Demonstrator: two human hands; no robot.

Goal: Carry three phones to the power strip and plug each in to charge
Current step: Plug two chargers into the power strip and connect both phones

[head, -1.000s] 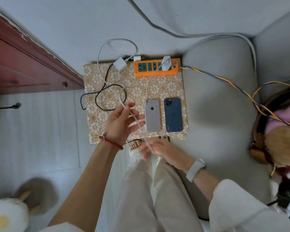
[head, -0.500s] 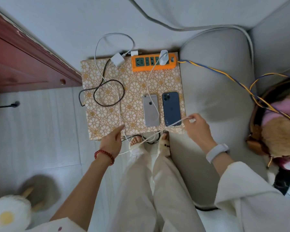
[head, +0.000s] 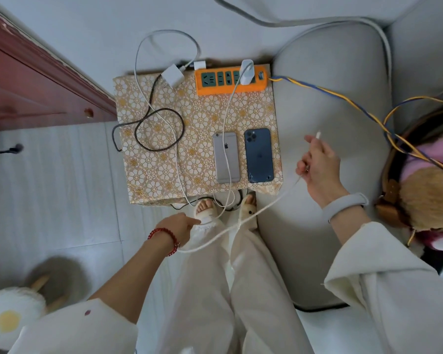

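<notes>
Pulling the white cable (head: 264,213) rightward, the right hand (head: 320,167) now pinches its plug end clear of the blue phone (head: 259,155); the left hand (head: 182,229), fingers hidden, has dropped. Plugging in looks next.

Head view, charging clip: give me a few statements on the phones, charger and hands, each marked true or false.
1. Two phones lie face down on the patterned cloth: the silver phone and the blue phone. True.
2. The right hand holds a white cable. True.
3. The orange power strip has nothing plugged in. False: a white charger sits in it.
4. The left hand holds a phone. False: no phone in it.
</notes>
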